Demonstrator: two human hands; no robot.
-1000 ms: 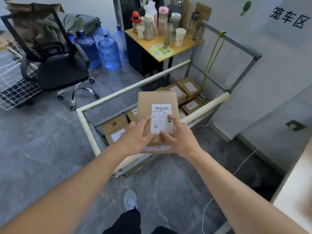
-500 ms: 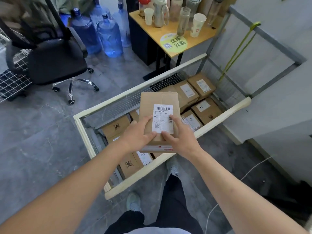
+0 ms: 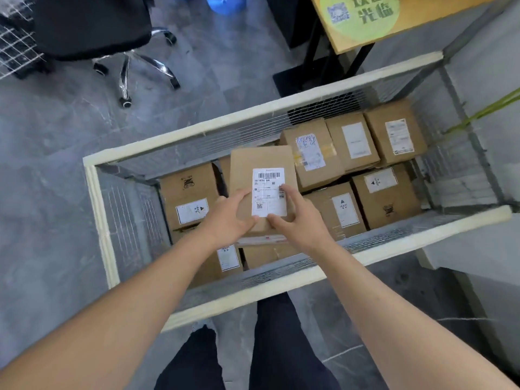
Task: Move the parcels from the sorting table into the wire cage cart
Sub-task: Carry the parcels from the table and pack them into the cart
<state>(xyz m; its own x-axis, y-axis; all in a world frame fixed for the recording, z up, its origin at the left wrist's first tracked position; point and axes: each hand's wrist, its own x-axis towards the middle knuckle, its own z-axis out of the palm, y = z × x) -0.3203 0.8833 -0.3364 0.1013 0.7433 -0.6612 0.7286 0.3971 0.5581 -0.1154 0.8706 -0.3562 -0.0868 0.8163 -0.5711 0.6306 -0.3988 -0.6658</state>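
Note:
I hold a brown cardboard parcel [image 3: 261, 161] with a white barcode label over the open top of the wire cage cart [image 3: 98, 198]. My left hand [image 3: 228, 218] grips its near left corner, thumb on top. My right hand [image 3: 295, 218] grips the near right side, thumb on the label. The parcel is level, below the cart's cream rim and above the boxes inside. Several labelled cardboard parcels [image 3: 351, 142] cover the cart floor.
A black office chair [image 3: 112, 32] on a chrome base stands at the far left on the grey floor. A yellow-topped table [image 3: 365, 23] on black legs sits behind the cart. A white wall panel [image 3: 492, 249] is at the right. My legs [image 3: 275, 347] stand against the cart's near rim.
I have stepped up to the cart and my view has tilted down over it. Both hands have carried the parcel forward and down, from above the near rim into the cart opening.

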